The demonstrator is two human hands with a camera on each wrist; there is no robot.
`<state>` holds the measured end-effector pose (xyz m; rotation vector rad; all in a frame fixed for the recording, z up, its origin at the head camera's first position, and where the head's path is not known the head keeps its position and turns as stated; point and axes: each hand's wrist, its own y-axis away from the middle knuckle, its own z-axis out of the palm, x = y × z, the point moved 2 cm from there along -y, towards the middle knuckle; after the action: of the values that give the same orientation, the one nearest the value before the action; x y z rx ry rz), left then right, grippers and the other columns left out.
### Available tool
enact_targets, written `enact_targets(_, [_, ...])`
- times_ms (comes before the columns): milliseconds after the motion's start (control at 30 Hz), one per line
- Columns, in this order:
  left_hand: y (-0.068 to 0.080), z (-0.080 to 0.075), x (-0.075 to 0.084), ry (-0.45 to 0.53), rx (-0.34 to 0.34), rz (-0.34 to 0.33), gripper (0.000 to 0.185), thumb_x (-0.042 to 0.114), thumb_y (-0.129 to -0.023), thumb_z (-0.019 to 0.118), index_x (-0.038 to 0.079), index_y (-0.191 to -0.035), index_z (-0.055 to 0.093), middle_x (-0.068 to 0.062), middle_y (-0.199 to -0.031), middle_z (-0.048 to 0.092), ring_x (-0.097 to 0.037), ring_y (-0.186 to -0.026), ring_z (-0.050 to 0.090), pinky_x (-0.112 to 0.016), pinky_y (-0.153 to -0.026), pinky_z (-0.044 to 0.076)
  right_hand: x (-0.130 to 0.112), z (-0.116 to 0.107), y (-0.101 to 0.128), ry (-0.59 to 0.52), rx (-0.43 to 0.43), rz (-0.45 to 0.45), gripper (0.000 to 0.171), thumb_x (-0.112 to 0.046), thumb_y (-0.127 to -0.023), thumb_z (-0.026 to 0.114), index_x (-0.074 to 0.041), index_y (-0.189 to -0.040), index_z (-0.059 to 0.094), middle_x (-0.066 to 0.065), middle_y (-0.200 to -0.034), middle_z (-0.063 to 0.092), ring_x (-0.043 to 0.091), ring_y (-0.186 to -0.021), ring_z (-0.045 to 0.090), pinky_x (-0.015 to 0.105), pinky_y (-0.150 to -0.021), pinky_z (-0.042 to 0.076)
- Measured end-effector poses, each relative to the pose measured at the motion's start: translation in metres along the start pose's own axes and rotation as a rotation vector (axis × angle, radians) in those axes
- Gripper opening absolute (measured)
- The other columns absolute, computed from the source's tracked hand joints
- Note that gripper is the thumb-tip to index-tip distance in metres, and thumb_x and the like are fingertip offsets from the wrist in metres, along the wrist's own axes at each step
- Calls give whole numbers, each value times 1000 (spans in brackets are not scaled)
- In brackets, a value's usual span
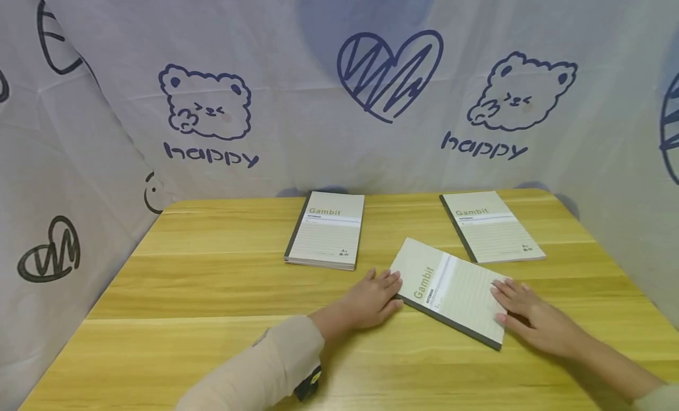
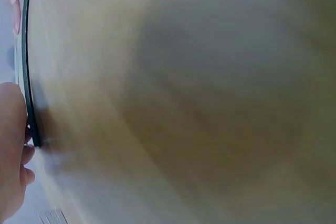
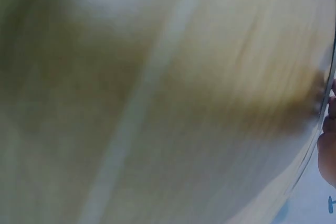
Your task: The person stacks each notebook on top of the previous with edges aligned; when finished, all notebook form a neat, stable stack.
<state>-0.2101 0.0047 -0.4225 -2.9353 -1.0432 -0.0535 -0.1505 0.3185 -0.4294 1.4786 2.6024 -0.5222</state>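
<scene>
Both hands lie flat-fingered: left hand (image 1: 373, 298) at the near pale-green paper notebook's (image 1: 451, 290) left corner, right hand (image 1: 533, 316) on its right end; press evenly so the turn stays controlled

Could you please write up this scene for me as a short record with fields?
Surface: wooden table
Backdrop: white cloth printed with bears, hearts and "happy"
Near notebook: angled notebook, lying flat, closed, between both hands
Left hand: left hand at the notebook's left corner, fingers straight
Right hand: right hand, fingertips resting on the notebook's right end
Far left: stack of notebooks, apart from the hands
Far right: single notebook, untouched
Wrist views: blurred, little to tell
</scene>
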Motion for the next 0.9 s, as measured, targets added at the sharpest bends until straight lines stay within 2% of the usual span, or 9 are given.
enact_targets(233, [-16,-4,-4,-82,-47,-97,53,40,-100,29,6,-140,40,-9,-147,38,-25,-136,36,-43,-113,27,-3,7,2,88,73,-106,58,-25,-85,64,-3,-136,46,23,-136,47,-8,-138,-2,9,-112,-3])
enact_targets(433, [-28,-3,-8,-170,-80,-146,56,43,-100,26,7,-141,39,-7,-147,38,-22,-136,35,-40,-112,30,-7,9,0,110,103,-164,61,-26,-83,66,-6,-137,45,14,-142,42,-4,-141,4,12,-114,0])
enact_targets(633, [-36,-3,-14,-177,-99,-191,57,44,-100,24,9,-143,35,-5,-150,34,-21,-138,33,-41,-112,28,-12,10,-5,110,107,-200,59,-26,-83,66,-3,-135,47,13,-143,40,-2,-142,5,13,-114,0])
enact_targets(767, [-37,-2,-12,-160,-91,-176,56,43,-100,23,9,-145,32,-5,-151,30,-20,-140,29,-42,-114,26,-14,11,-6,99,106,-201,59,-24,-84,66,-1,-134,47,16,-140,44,-2,-142,5,12,-114,1])
enact_targets(900, [-33,-3,-1,-91,-74,-104,56,41,-101,23,9,-147,26,-7,-154,24,-23,-142,23,-43,-115,21,-11,8,-5,87,93,-139,59,-25,-85,64,-4,-137,45,16,-141,44,-5,-141,2,10,-112,-1])
